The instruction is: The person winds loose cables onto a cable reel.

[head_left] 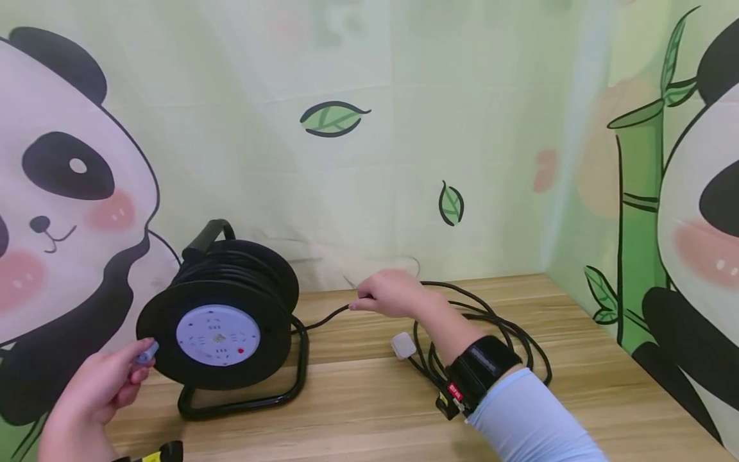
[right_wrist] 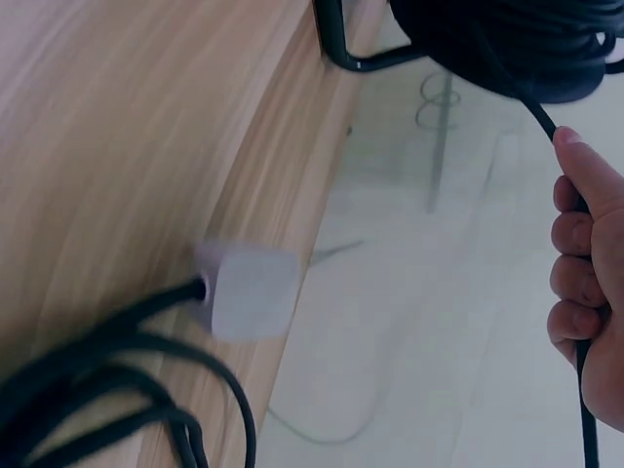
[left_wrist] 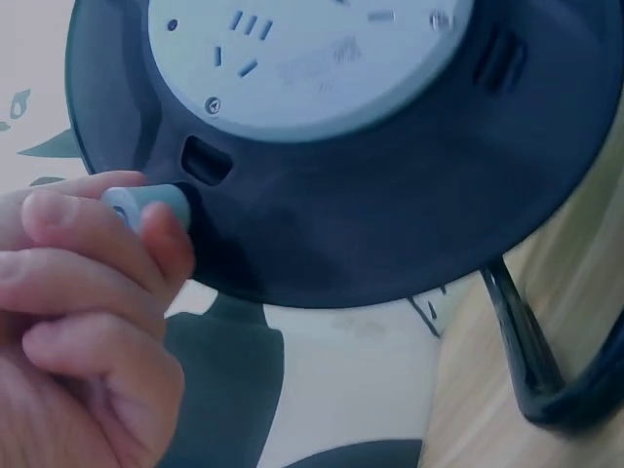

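Observation:
A black cable reel (head_left: 216, 314) with a pale round socket panel (head_left: 218, 335) stands on its tubular frame at the left of the table. My left hand (head_left: 104, 385) pinches the small grey-blue knob (left_wrist: 156, 203) at the rim of the reel's front disc. In the right wrist view, my right hand (right_wrist: 590, 263) has its fingers curled round the black cable (right_wrist: 540, 117), which runs from the wound drum through the fist. Loose coils of the cable (head_left: 531, 343) lie under and beside my right forearm. A white plug (head_left: 403, 345) rests at their left side.
The wooden table (head_left: 358, 398) meets a pale green printed curtain (head_left: 369, 192) at the back and right. The reel's carrying handle (head_left: 208, 239) rises above the drum, and its bent black foot (head_left: 248, 407) reaches toward the front.

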`<state>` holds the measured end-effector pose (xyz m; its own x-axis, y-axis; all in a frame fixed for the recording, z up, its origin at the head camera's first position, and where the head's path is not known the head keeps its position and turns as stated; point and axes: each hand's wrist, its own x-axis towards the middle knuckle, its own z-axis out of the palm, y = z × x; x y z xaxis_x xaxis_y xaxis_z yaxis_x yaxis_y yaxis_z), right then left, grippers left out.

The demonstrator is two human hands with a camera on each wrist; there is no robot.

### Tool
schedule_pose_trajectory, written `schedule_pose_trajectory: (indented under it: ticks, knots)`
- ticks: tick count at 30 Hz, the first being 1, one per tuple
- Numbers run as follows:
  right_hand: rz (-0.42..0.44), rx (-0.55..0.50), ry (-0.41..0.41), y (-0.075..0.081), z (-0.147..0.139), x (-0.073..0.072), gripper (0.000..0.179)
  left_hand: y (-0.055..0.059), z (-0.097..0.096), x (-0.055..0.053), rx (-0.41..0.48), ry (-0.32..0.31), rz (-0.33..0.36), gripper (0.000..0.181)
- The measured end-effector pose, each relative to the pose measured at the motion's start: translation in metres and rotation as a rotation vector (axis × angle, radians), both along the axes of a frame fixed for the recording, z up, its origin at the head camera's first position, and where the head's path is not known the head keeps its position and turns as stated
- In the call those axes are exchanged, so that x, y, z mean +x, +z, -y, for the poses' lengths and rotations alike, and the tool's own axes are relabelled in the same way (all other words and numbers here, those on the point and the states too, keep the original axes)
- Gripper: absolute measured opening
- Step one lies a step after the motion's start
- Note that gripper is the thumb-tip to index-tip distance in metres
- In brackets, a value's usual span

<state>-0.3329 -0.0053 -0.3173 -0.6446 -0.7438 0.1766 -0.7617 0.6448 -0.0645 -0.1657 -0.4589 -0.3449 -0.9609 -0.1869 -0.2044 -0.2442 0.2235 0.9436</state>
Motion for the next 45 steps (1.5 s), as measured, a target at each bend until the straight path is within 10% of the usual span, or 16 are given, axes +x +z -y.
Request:
schedule_pose_trajectory:
  ticks: [11, 26, 45]
  knots:
    - [-0.054, 0.076, 0.056, -0.016, 0.047, 0.012, 0.044, 0.019, -0.027, -0.003, 0.498, -0.054, -0.294, 0.039]
    - [-0.083, 0.132, 0.046, -0.030, 0.079, 0.022, 0.037, 0.031, -0.061, -0.007, 0.623, -0.011, -0.403, 0.036]
    - [-0.276, 0.125, -0.198, -0.018, 0.016, 0.009, 0.055, 0.031, -0.063, -0.007, 0.640, 0.002, -0.415, 0.034]
